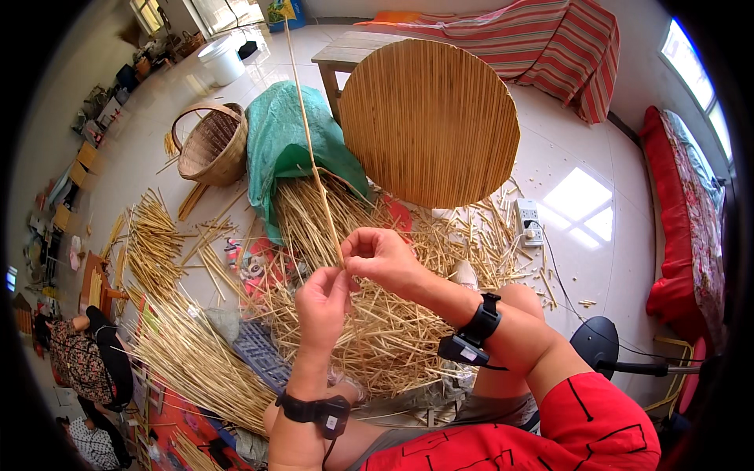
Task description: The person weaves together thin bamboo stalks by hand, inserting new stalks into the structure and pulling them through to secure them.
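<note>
In front of me, one long, thin straw stalk [309, 141] rises from my fingers toward the top of the view. My right hand [379, 256] pinches it near its lower end. Just below and to the left, my left hand [323, 304] is closed with thumb and fingers on the same end; the exact tip is hidden by the fingers. Beneath both hands lies a loose heap of cut straw [385, 337]. A green woven sack [294, 118] lies beyond, with a bundle of stalks [314, 216] sticking out of its mouth.
A large round panel of stalks [430, 122] leans against a wooden bench [353, 49]. Nearby are a wicker basket [214, 145], a white bucket [223, 63] and a power strip [528, 222]. Long straw [196, 357] lies at left, near seated people [86, 353].
</note>
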Tool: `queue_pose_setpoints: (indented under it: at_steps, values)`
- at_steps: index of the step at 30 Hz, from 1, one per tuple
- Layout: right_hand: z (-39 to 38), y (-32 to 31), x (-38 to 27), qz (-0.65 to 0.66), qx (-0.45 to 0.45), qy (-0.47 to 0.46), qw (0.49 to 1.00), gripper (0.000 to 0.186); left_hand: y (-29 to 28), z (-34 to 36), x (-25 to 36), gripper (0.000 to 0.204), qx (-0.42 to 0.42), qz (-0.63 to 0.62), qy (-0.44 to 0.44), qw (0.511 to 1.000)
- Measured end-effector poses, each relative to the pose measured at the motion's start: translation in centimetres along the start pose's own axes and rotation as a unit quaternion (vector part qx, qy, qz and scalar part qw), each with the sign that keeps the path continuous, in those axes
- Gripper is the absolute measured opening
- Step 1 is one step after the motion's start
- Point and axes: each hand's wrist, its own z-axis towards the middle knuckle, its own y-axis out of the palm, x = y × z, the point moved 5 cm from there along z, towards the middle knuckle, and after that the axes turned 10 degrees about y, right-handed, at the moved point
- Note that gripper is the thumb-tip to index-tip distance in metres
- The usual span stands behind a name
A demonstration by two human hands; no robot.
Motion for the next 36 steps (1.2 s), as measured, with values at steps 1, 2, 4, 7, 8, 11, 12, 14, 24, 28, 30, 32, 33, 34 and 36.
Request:
queue_pose_setpoints:
  at_steps: [1, 2, 4, 7, 8, 11, 12, 14, 24, 28, 30, 32, 33, 34, 36]
  values:
    - [-0.1, 0.0, -0.1, -0.006, 0.013, -0.003, 1.000, 0.012, 0.0, 0.0, -0.1, 0.015, 0.001, -0.002, 0.001, 1.000]
    - [-0.1, -0.1, -0.2, -0.011, 0.027, -0.006, 1.000, 0.012, -0.1, 0.0, -0.1, 0.015, 0.002, 0.008, 0.002, 1.000]
    - [0.0, -0.2, -0.2, -0.045, 0.037, -0.016, 0.998, 0.011, -0.1, -0.1, -0.2, 0.015, 0.003, 0.026, 0.004, 1.000]
    - [0.0, -0.3, -0.3, -0.075, 0.049, -0.023, 0.996, 0.011, -0.2, -0.1, -0.1, 0.015, 0.002, 0.068, 0.014, 0.998]
    - [-0.1, -0.3, -0.3, -0.081, 0.052, -0.025, 0.995, 0.011, -0.1, -0.1, -0.1, 0.015, 0.000, 0.072, 0.015, 0.997]
    - [0.1, -0.4, -0.1, -0.053, 0.031, -0.012, 0.998, 0.011, -0.1, -0.2, -0.1, 0.015, -0.007, 0.058, 0.009, 0.998]
    - [0.0, -0.4, -0.1, -0.024, 0.022, 0.008, 0.999, 0.011, -0.1, -0.2, -0.1, 0.014, -0.011, 0.035, 0.001, 0.999]
    - [-0.1, -0.3, -0.1, 0.035, 0.003, 0.048, 0.998, 0.010, 0.0, -0.2, -0.1, 0.014, -0.024, -0.016, -0.017, 0.999]
    - [0.2, -0.8, 0.5, 0.094, 0.027, 0.036, 0.995, 0.008, 0.3, 0.0, 0.2, 0.008, 0.002, -0.076, -0.048, 0.996]
    - [0.0, -0.1, 0.2, 0.019, 0.015, 0.004, 1.000, 0.008, -0.2, 0.1, 0.0, 0.010, 0.012, -0.034, -0.028, 0.999]
    - [-0.2, 0.0, -0.1, 0.001, 0.003, 0.004, 1.000, 0.008, -0.2, 0.1, -0.2, 0.010, 0.007, -0.041, -0.023, 0.999]
    - [-0.3, 0.1, -0.4, -0.002, 0.001, 0.023, 1.000, 0.007, -0.2, 0.1, -0.3, 0.010, 0.003, -0.049, -0.023, 0.999]
    - [-0.4, 0.1, -0.4, 0.002, 0.005, 0.027, 1.000, 0.007, -0.2, 0.1, -0.3, 0.010, 0.000, -0.053, -0.024, 0.998]
    - [-0.4, 0.2, -0.5, 0.006, 0.009, 0.030, 0.999, 0.007, -0.2, 0.1, -0.2, 0.011, -0.004, -0.058, -0.026, 0.998]
    - [-0.3, 0.1, -0.2, 0.024, 0.006, 0.042, 0.999, 0.008, -0.1, 0.1, -0.4, 0.013, -0.011, -0.075, -0.029, 0.997]
